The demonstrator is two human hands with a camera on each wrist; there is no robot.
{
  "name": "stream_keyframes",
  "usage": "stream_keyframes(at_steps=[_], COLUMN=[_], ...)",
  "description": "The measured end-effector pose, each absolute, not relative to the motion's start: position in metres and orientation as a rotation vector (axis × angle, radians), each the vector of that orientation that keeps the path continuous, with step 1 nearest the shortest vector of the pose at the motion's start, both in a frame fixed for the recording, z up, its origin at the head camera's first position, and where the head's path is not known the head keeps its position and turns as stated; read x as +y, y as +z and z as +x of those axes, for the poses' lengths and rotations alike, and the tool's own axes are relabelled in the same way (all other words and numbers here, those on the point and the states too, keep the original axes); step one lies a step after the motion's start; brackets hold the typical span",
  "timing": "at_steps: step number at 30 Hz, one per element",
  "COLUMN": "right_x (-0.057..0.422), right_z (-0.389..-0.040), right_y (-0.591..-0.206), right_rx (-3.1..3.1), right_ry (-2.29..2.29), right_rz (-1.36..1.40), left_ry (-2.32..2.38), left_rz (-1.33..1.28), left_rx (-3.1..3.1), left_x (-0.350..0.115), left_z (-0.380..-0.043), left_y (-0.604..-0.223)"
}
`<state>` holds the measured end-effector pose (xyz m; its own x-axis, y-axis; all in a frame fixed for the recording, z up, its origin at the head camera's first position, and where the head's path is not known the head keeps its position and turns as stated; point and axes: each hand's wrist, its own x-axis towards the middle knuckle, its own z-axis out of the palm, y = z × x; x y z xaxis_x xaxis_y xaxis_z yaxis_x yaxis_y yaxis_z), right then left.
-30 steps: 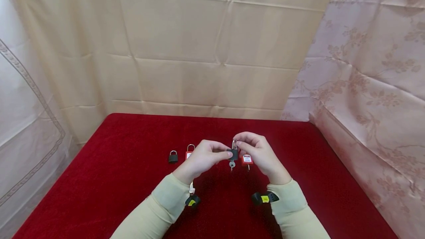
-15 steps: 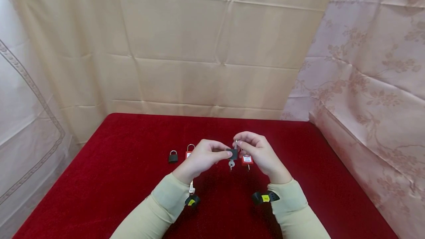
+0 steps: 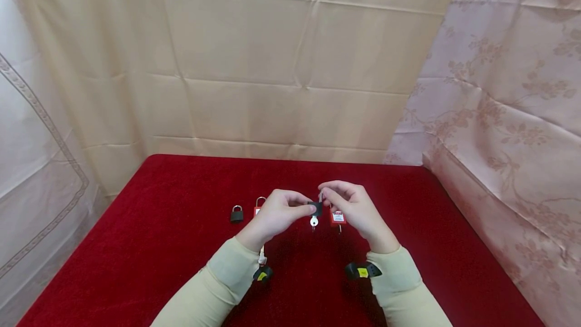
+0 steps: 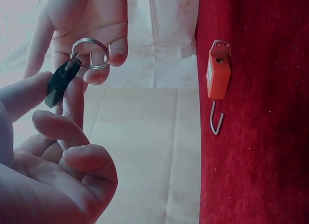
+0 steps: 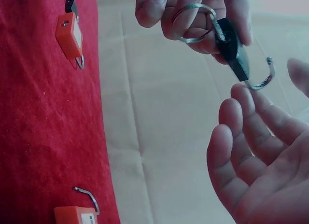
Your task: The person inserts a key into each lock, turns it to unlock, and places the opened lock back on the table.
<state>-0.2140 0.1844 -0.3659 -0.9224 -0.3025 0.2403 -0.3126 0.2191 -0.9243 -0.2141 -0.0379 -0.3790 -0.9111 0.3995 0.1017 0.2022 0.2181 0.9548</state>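
My left hand pinches the dark body of a small padlock between thumb and fingers, above the table. A silver key sticks out of its underside, with a key ring hanging from it. In the right wrist view the shackle is turned aside, one end free of the body. My right hand is at the shackle, a fingertip touching its bend; the thumb stands apart from it in the right wrist view. Close behind the right hand is a red padlock with a white label and its own key.
A second black padlock lies to the left on the red cloth-covered table. Beside it, another red padlock is partly hidden by the left hand. Beige curtains hang behind the far table edge.
The shackle has swung round from facing the head camera to nearly edge-on. The padlock and key have shifted slightly up and left, and the key has turned a little.
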Motion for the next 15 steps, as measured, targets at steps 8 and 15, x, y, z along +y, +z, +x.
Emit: stream_keyframes(at_steps=[8,15], right_x=[0.1841,0.1836], right_z=[-0.2115,-0.2120], right_y=[-0.3640,-0.3651], right_rx=[-2.481,-2.470], right_ry=[1.744,1.750], right_rz=[0.631,0.641], left_ry=[1.769,1.757], left_rz=[0.570,0.567], left_rx=[2.329,2.334], left_x=[-0.0384,-0.0386], left_z=[-0.2137,-0.2138], left_y=[-0.3788,-0.3788])
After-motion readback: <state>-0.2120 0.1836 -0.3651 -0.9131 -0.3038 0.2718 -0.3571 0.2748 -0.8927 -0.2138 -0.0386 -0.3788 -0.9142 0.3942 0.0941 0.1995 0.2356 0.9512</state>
